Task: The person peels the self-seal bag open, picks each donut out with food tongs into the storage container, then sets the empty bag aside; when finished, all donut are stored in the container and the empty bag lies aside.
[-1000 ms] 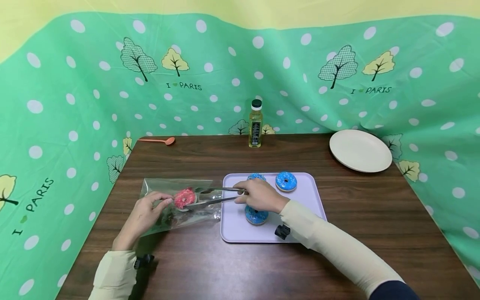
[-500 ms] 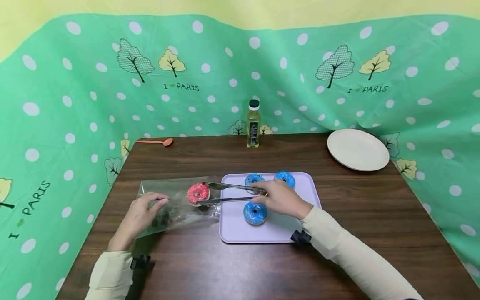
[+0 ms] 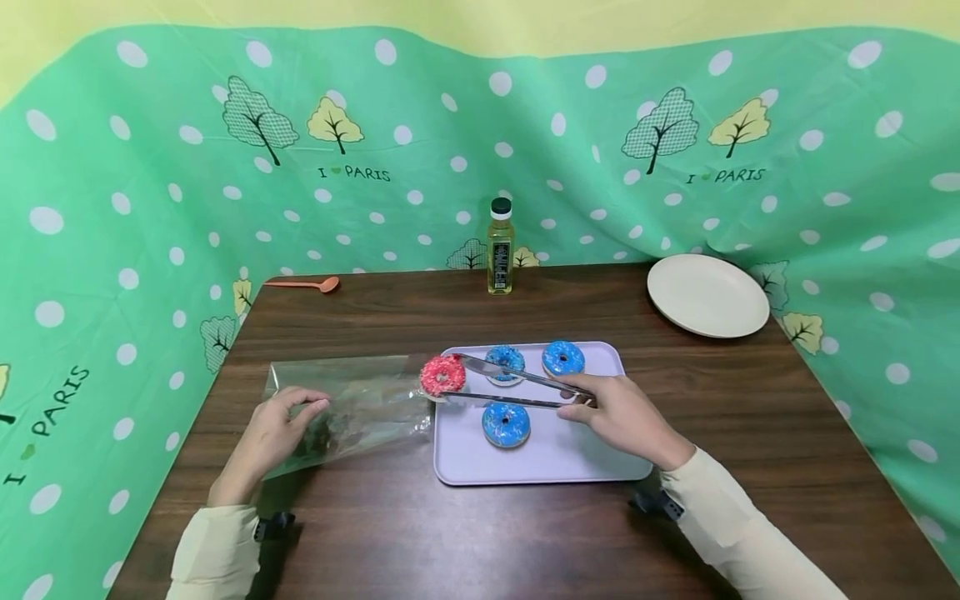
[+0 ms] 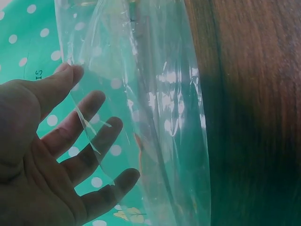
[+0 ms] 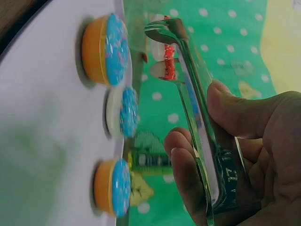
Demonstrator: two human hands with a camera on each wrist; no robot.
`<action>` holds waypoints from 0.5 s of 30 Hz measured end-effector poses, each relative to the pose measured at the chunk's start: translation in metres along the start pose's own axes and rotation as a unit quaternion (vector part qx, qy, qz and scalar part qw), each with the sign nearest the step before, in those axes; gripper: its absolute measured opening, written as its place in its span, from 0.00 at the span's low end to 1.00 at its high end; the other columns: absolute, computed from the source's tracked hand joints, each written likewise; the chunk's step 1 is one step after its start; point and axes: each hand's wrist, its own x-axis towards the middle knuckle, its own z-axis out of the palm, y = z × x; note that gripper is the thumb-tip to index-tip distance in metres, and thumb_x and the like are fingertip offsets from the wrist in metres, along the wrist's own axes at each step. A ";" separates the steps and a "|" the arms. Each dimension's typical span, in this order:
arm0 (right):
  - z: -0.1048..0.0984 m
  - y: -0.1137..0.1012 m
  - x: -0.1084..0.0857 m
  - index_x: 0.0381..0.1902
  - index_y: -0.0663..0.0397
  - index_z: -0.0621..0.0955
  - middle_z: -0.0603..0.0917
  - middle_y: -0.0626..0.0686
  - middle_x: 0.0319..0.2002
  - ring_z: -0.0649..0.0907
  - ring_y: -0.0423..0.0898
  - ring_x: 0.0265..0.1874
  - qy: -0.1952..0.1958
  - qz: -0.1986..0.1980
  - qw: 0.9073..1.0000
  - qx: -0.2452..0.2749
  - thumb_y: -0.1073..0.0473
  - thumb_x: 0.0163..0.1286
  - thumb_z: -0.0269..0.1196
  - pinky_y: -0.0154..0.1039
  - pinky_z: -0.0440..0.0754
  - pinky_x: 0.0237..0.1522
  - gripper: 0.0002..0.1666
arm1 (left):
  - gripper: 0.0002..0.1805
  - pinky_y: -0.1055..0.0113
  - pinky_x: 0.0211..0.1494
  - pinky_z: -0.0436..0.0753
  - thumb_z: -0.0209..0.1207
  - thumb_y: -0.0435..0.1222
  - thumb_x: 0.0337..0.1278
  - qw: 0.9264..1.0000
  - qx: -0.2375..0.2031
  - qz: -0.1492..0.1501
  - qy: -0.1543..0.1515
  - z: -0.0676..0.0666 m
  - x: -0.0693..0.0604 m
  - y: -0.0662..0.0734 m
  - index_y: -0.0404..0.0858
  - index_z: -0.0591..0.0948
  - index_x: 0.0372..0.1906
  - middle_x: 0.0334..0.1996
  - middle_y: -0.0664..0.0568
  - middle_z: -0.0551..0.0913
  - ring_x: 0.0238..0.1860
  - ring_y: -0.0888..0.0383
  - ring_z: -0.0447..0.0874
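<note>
My left hand (image 3: 273, 429) pinches the edge of a clear plastic bag (image 4: 164, 103) between thumb and forefinger; its other fingers spread behind the film. My right hand (image 3: 626, 417) grips metal tongs (image 5: 202, 113), thumb on one arm and fingers on the other. A doughnut with red icing (image 3: 442, 376) sits between the tong tips, over the tray's left edge by the bag's right end. On the lilac tray (image 3: 585, 462), below and beside the tongs, lie three blue-iced doughnuts: one in front (image 3: 506, 425), one behind (image 3: 505, 363), and one at the back right (image 3: 563, 358).
A bottle of yellow liquid (image 3: 500, 250) stands at the table's back edge. An orange spoon (image 3: 318, 285) lies at the back left. At the back right, a white plate (image 3: 708, 296) leans tilted near the patterned cloth (image 3: 420, 100). The dark wooden table (image 3: 450, 542) extends around the tray.
My right hand has moved right with the tongs, bringing the red doughnut from inside the bag to the tray's left edge. The left hand stays at the bag.
</note>
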 end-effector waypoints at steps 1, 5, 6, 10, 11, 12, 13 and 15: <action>-0.002 0.002 -0.004 0.60 0.56 0.83 0.82 0.43 0.29 0.74 0.42 0.25 0.003 0.007 1.000 0.001 0.53 0.68 0.70 0.37 0.71 0.24 0.25 | 0.16 0.40 0.57 0.75 0.57 0.45 0.74 1.000 0.000 -0.002 -0.001 0.000 -0.001 0.000 0.38 0.87 0.49 0.51 0.43 0.83 0.56 0.40 0.79; -0.012 0.012 -0.019 0.59 0.59 0.83 0.79 0.43 0.25 0.72 0.42 0.23 0.018 0.025 0.999 0.008 0.54 0.68 0.70 0.36 0.69 0.22 0.25 | 0.17 0.39 0.56 0.75 0.57 0.46 0.74 1.000 0.000 -0.006 -0.006 0.002 -0.003 -0.001 0.38 0.87 0.50 0.52 0.42 0.83 0.56 0.39 0.79; -0.015 0.015 -0.023 0.59 0.59 0.83 0.78 0.44 0.25 0.72 0.42 0.22 0.022 0.028 0.999 0.009 0.54 0.67 0.70 0.36 0.69 0.22 0.25 | 0.17 0.39 0.56 0.75 0.57 0.46 0.74 1.000 0.000 -0.006 -0.007 0.002 -0.004 -0.001 0.38 0.87 0.50 0.52 0.42 0.83 0.56 0.39 0.79; -0.026 0.025 -0.039 0.57 0.59 0.84 0.79 0.44 0.26 0.72 0.42 0.23 0.047 0.035 0.998 0.002 0.56 0.66 0.71 0.35 0.69 0.22 0.24 | 0.17 0.39 0.56 0.76 0.56 0.46 0.74 1.000 -0.001 -0.005 -0.006 0.002 -0.003 -0.001 0.38 0.87 0.49 0.52 0.42 0.83 0.56 0.39 0.79; -0.029 0.027 -0.043 0.57 0.59 0.84 0.80 0.44 0.27 0.73 0.42 0.23 0.053 0.035 0.998 -0.001 0.56 0.65 0.72 0.35 0.69 0.22 0.24 | 0.17 0.39 0.56 0.76 0.56 0.46 0.74 1.000 -0.001 -0.004 -0.006 0.001 -0.003 -0.001 0.38 0.87 0.49 0.52 0.42 0.83 0.56 0.39 0.79; -0.033 0.030 -0.047 0.57 0.59 0.84 0.81 0.44 0.28 0.73 0.41 0.24 0.057 0.034 0.998 -0.004 0.56 0.65 0.72 0.35 0.69 0.23 0.24 | 0.18 0.39 0.56 0.76 0.56 0.47 0.74 1.000 -0.002 -0.004 -0.006 0.001 -0.003 -0.001 0.38 0.87 0.49 0.52 0.42 0.83 0.56 0.39 0.79; -0.036 0.032 -0.051 0.57 0.59 0.84 0.82 0.44 0.30 0.74 0.41 0.26 0.059 0.035 0.998 -0.008 0.55 0.65 0.72 0.34 0.70 0.24 0.24 | 0.18 0.39 0.56 0.76 0.56 0.47 0.74 1.000 -0.002 -0.005 -0.006 0.001 -0.003 -0.001 0.39 0.87 0.49 0.52 0.42 0.83 0.56 0.39 0.79; -0.042 0.036 -0.057 0.57 0.59 0.84 0.85 0.44 0.33 0.76 0.40 0.28 0.055 0.040 0.998 -0.010 0.53 0.66 0.72 0.34 0.72 0.27 0.25 | 0.18 0.39 0.56 0.76 0.56 0.48 0.74 1.000 -0.003 -0.006 -0.006 0.001 -0.003 0.000 0.39 0.87 0.49 0.52 0.42 0.83 0.56 0.39 0.79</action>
